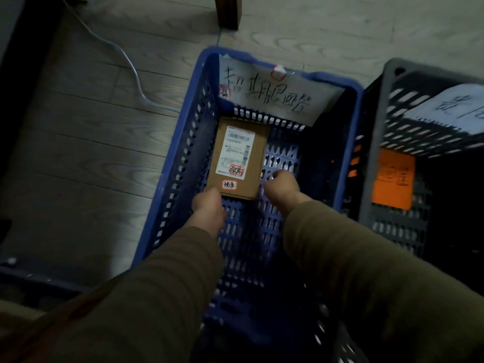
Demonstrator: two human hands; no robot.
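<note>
The cardboard box (pixel 239 158) lies flat in the blue crate (pixel 183 153), just beyond both sets of fingers. The right hand (pixel 281 186) curls its fingers round the box's right edge. The left hand (pixel 208 203) meets the near corner (fingers hidden, so I cannot tell their grip).

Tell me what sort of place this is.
Probably a parcel sorting room: a cardboard parcel with a shipping label lies in a blue crate bearing a handwritten sign, with a signed grey crate beside it.
</note>
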